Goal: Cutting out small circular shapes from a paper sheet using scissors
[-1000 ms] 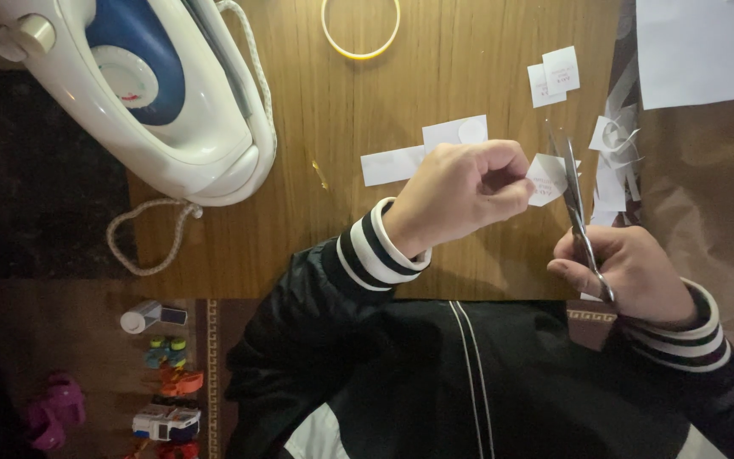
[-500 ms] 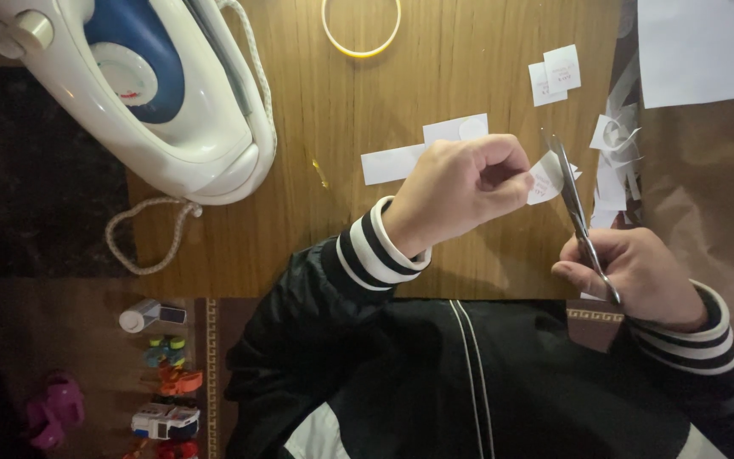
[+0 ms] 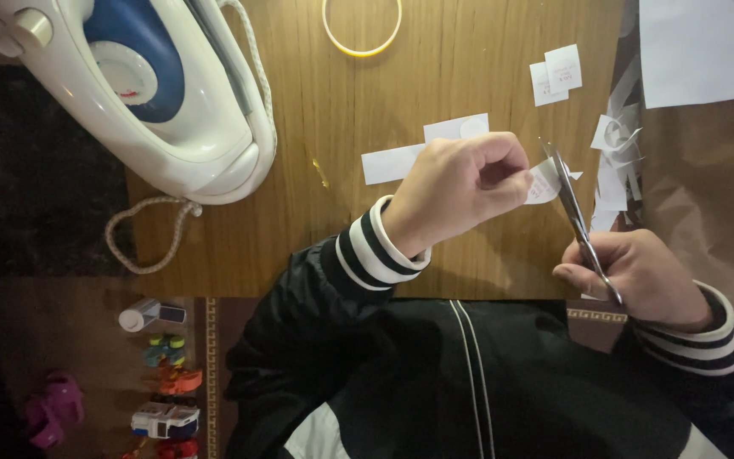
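Right hand [image 3: 643, 276]: closed round the handles of the scissors [image 3: 575, 208]; striped cuff at the wrist, near the surface's near edge.
Scissors: thin, metal, blades pointing away from the person; tips reach the paper piece [image 3: 544, 181].
Left hand [image 3: 460, 187]: curled shut, fingertips pinching the paper piece; black sleeve with white stripes behind it.
Paper piece: small, white, held just above the surface [image 3: 299, 229] between the two hands, its right edge touching the scissor blades.
Strip [image 3: 397, 160]: white paper, flat on the surface, partly hidden under the left hand.
Scraps [image 3: 615, 166]: white offcuts heaped just right of the scissors, at the surface's right edge.
Squares [image 3: 556, 74]: two small white pieces, overlapping, farther back.
Sheet [image 3: 707, 47]: large, white, far right corner, on brown paper.
Iron [image 3: 129, 93]: white and blue, lying far left, its braided cord [image 3: 142, 242] looping toward the near edge.
Ring [image 3: 362, 30]: thin, yellow, at the far edge, well apart from both hands.
Floor, left: small toys [image 3: 167, 399] and a little bottle [image 3: 150, 314].
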